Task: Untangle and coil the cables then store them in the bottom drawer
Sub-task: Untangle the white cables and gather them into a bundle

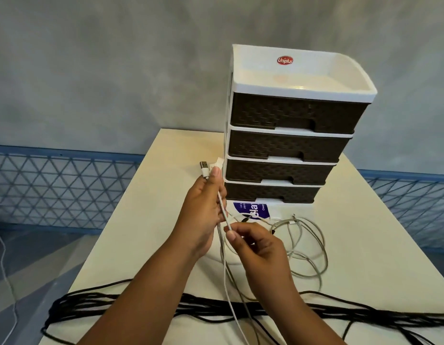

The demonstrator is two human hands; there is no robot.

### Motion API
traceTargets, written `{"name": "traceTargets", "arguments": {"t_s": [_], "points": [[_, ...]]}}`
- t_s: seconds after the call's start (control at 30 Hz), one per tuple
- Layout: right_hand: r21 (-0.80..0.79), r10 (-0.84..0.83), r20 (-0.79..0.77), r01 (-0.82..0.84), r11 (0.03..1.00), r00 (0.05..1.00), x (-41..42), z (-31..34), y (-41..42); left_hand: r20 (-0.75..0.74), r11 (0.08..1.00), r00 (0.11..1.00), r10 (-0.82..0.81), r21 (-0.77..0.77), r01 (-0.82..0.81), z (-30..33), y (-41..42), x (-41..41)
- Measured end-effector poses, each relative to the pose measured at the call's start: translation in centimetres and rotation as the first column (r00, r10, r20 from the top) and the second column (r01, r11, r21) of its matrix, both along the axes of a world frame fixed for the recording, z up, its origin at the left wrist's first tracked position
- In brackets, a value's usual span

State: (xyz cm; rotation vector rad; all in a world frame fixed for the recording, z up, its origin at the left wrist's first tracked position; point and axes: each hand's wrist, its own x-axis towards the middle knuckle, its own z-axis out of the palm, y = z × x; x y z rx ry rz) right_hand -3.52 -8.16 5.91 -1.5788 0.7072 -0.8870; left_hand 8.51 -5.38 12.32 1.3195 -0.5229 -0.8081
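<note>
My left hand [203,210] grips several white cables near their ends; a USB plug [203,165] and a white connector stick up above its fingers. Just below and to the right, my right hand [255,247] pinches one white cable [225,277] between thumb and forefinger. That cable runs down toward the table's front edge. A tangle of grey-white cables [305,247] lies looped on the table to the right. A long black cable bundle [191,305] stretches across the front. The bottom drawer [270,194] of the drawer unit is closed.
The white four-drawer unit [303,78] with dark woven fronts stands at the table's back, all drawers closed. A purple-and-white packet [250,210] lies before it. The cream table [146,220] has edges left and right; a blue mesh fence [54,180] runs behind.
</note>
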Motion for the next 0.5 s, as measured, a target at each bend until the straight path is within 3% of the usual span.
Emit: {"name": "traceTargets", "arguments": {"t_s": [0.07,0.17,0.3,0.43,0.5], "points": [[-0.042,0.079,-0.04,-0.08,0.996,0.996,0.0,0.0,0.2,0.011,1.0,1.0,0.002,-0.019,-0.001,0.2,-0.1,-0.2],[-0.287,0.08,-0.287,-0.165,0.943,0.955,-0.5,-0.7,-0.6,-0.122,0.98,0.992,-0.036,-0.198,0.011,1.2,0.4,0.0],[-0.255,0.093,-0.466,-0.234,0.938,0.88,-1.8,-2.3,-3.6,-0.252,0.926,0.96,-0.123,-0.378,0.019,3.1,1.9,1.7],[-0.43,-0.078,-0.636,-0.269,0.862,0.768,-2.9,-4.0,-7.5,-0.317,0.86,0.929,-0.192,-0.51,0.004,4.1,3.0,3.7],[-0.432,-0.163,-0.642,-0.179,0.884,0.749,-3.0,-3.1,-8.7,-0.314,0.847,0.929,-0.195,-0.531,-0.002,4.4,3.3,4.5]]}}
